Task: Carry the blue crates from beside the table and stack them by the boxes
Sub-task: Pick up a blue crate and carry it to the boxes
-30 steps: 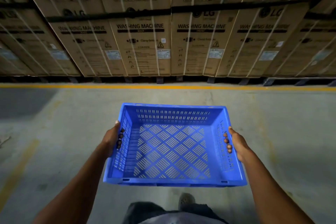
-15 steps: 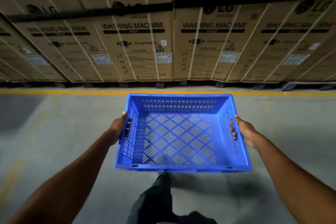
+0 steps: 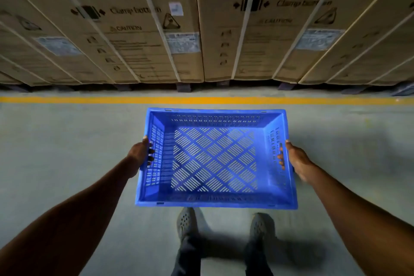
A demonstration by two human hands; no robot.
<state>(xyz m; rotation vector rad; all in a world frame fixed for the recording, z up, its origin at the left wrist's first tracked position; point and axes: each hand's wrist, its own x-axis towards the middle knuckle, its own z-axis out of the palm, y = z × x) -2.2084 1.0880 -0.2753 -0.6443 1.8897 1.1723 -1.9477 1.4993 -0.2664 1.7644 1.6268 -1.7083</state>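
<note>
An empty blue crate with a slotted floor hangs level in front of me, above the concrete floor. My left hand grips its left side, fingers through the handle slot. On the opposite side my right hand holds the right handle the same way. A wall of brown washing-machine boxes stands just ahead, past a yellow floor line. The crate's far rim lies just short of that line.
The boxes rest on dark pallets with a narrow gap beneath. Both of my grey shoes stand on the grey floor directly under the crate's near rim. Bare concrete stretches to the left and right of me.
I have walked closer to the boxes, which now fill the upper view. The crate stays in both hands, and my feet now stand side by side below it.
</note>
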